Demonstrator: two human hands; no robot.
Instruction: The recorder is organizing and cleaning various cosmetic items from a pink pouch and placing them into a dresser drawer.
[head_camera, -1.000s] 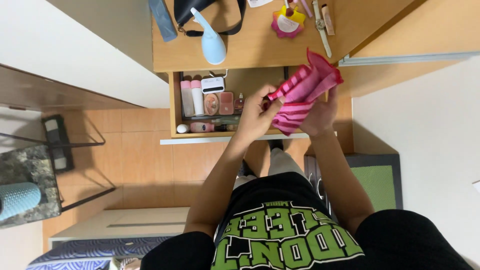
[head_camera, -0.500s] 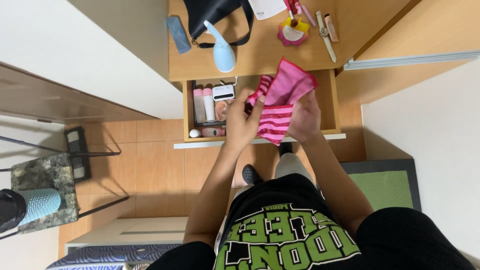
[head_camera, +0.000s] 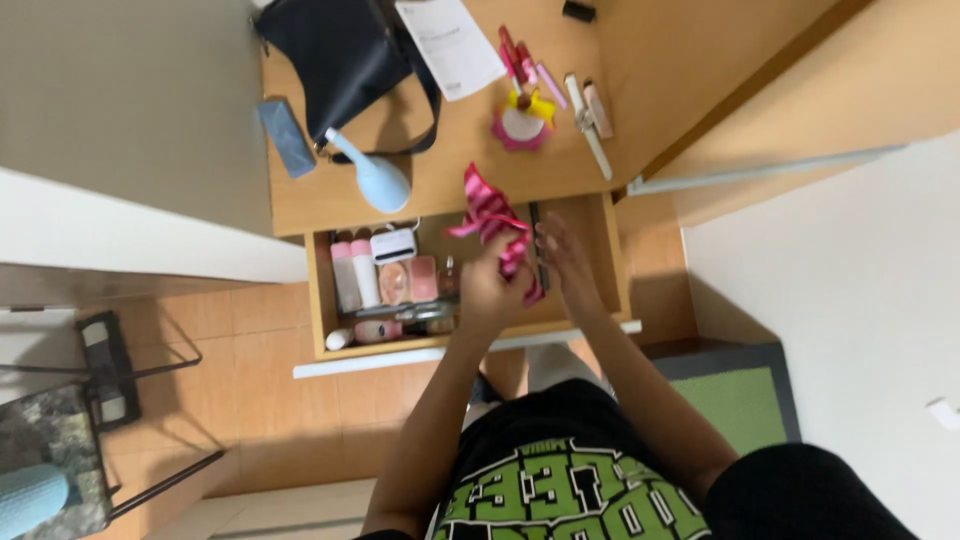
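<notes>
Gripping pink striped cloth (head_camera: 492, 222): left hand (head_camera: 492, 290) | right hand (head_camera: 563, 258) open | wooden desk (head_camera: 460, 165), open drawer (head_camera: 322, 300), tiled floor (head_camera: 270, 410)

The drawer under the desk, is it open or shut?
Open. The drawer is pulled out from under the desk, showing bottles inside, and both hands hold a pink striped cloth above it.

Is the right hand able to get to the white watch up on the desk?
Probably yes. The right hand hovers open over the drawer, holding nothing, and the white watch lies on the desk just beyond it. Nothing stands between them; the striped cloth hangs from the left hand.
</notes>
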